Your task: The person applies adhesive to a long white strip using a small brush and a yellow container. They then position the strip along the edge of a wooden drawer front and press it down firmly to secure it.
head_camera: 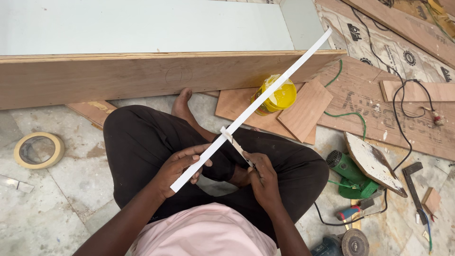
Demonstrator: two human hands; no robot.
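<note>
I sit cross-legged on the floor. My left hand (182, 167) grips the near end of a long white strip (265, 92) that slants up to the right over my lap. My right hand (262, 176) holds a small blade (235, 143) whose tip rests against the strip's edge, just above my left fingers. An open can of yellow glue (279, 97) stands beyond my knees, partly behind the strip.
A long plywood panel (142, 76) on edge runs across in front of me. Plywood offcuts (303, 111), a green power tool (350, 176), black and green cables, a try square (413, 182) and a screwdriver lie at right. A tape roll (38, 150) lies at left.
</note>
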